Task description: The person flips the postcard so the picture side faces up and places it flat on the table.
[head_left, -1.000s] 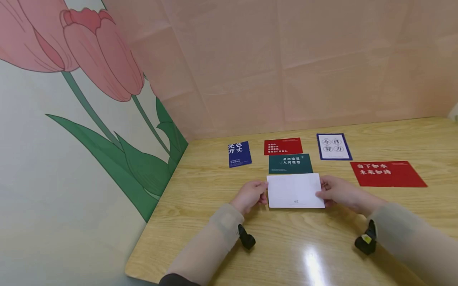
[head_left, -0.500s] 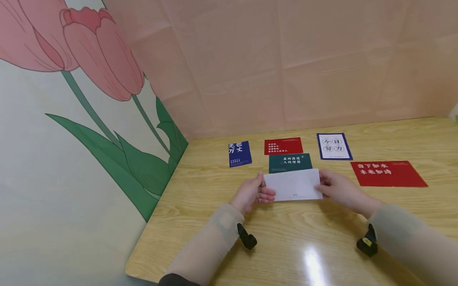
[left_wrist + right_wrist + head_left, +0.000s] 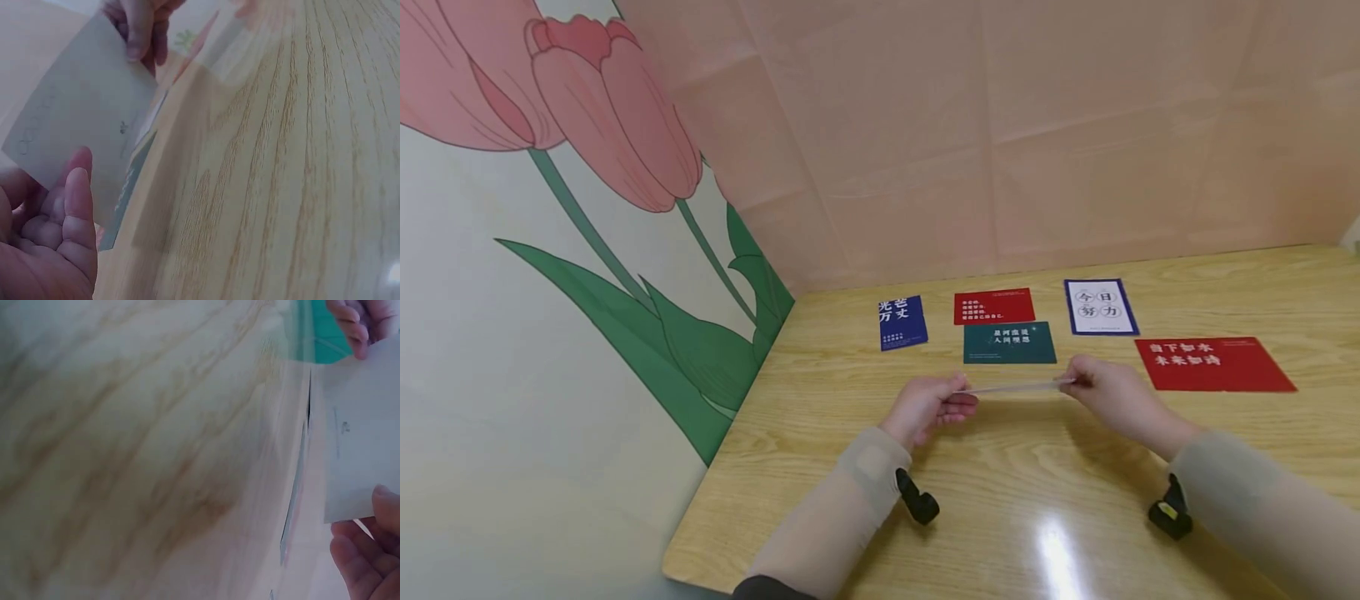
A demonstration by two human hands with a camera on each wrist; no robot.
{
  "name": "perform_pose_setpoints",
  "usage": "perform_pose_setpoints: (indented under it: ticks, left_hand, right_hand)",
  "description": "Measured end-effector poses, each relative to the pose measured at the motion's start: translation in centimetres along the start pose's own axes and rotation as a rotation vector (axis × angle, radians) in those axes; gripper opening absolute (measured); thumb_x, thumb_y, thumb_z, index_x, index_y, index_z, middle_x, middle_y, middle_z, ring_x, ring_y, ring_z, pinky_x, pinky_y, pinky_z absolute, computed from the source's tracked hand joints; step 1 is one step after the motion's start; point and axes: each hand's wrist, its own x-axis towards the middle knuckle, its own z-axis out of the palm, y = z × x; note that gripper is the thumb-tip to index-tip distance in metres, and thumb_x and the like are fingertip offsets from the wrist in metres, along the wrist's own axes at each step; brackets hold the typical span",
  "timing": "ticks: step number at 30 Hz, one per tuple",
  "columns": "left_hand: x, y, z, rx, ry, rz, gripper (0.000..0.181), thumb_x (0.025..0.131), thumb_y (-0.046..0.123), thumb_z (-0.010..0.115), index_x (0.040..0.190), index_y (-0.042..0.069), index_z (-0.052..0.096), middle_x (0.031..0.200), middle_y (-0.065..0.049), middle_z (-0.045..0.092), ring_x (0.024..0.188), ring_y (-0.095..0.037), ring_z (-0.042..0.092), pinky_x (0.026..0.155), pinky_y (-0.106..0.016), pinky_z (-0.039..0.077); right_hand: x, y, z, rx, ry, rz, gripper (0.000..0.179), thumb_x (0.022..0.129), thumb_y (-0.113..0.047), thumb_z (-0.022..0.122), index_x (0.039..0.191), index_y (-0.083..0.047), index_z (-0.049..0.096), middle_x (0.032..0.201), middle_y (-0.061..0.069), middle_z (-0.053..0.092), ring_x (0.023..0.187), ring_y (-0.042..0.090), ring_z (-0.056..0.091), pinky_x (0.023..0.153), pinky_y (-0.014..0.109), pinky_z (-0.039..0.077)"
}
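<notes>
A postcard (image 3: 1017,387) is held above the table between both hands, seen nearly edge-on in the head view. Its whitish side with small print shows in the left wrist view (image 3: 87,94) and the right wrist view (image 3: 362,431). The left hand (image 3: 925,407) pinches its left end, fingers lying against the whitish side. At the other end, the right hand (image 3: 1116,402) pinches it between thumb and fingers. Just beyond the held card lies a green postcard (image 3: 1009,343), its top edge against a red postcard (image 3: 994,307).
On the wooden table (image 3: 820,467), a blue card (image 3: 903,323) lies at the back left. A white card with a blue border (image 3: 1101,307) and a larger red card (image 3: 1216,364) lie to the right. Pink sheeting (image 3: 1000,150) rises behind the table; a tulip-painted wall (image 3: 587,375) adjoins the left.
The held postcard has tilted from showing its white face to nearly edge-on in the head view, uncovering the green postcard's lower edge. Both hands turned with it; the cards on the table stayed put.
</notes>
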Motion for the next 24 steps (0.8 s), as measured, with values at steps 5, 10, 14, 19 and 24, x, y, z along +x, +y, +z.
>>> perform_pose_setpoints:
  ticks: [5,10,14,19,24]
  left_hand:
    - [0.01,-0.02,0.28,0.037,0.048,-0.027,0.019,0.088,0.018,0.070,0.099,0.003,0.074,0.094,-0.009,0.072,0.080,-0.020,0.068,0.076,-0.033,0.055]
    - [-0.21,0.09,0.50,0.070,0.110,-0.052,0.012,0.086,0.016,0.072,0.096,0.010,0.075,0.097,-0.003,0.071,0.083,-0.018,0.064,0.077,-0.030,0.053]
    - [-0.27,0.03,0.49,0.080,0.122,-0.042,0.010,0.086,0.016,0.072,0.095,0.012,0.074,0.098,-0.003,0.070,0.084,-0.018,0.063,0.077,-0.029,0.053]
    - [-0.23,-0.08,0.47,0.111,0.152,-0.037,0.008,0.085,0.017,0.073,0.093,0.014,0.074,0.096,-0.002,0.069,0.082,-0.018,0.061,0.075,-0.029,0.052]
    - [-0.32,-0.07,0.46,0.136,0.164,-0.034,0.007,0.086,0.016,0.072,0.092,0.015,0.074,0.096,-0.001,0.069,0.085,-0.019,0.062,0.077,-0.030,0.052]
  right_hand:
    - [-0.10,-0.22,0.00,0.007,0.014,0.014,0.014,0.091,-0.002,0.061,0.101,-0.010,0.068,0.119,0.019,0.064,0.105,0.038,0.058,0.084,0.048,0.053]
    - [0.11,-0.46,-0.11,0.058,0.000,0.058,0.014,0.090,-0.004,0.064,0.103,-0.007,0.067,0.136,0.023,0.050,0.118,0.044,0.048,0.085,0.047,0.053]
    - [0.31,-0.40,-0.05,0.072,-0.004,0.093,0.024,0.088,-0.008,0.068,0.111,-0.003,0.063,0.135,0.026,0.047,0.114,0.044,0.051,0.083,0.046,0.054]
    - [0.44,-0.34,0.06,0.135,-0.056,0.181,0.036,0.090,-0.013,0.067,0.120,0.000,0.053,0.122,0.025,0.054,0.103,0.038,0.058,0.081,0.043,0.054]
    - [0.72,-0.21,0.09,0.403,-0.136,0.277,0.041,0.099,-0.019,0.054,0.128,0.007,0.042,0.122,0.025,0.051,0.095,0.028,0.060,0.080,0.036,0.054]
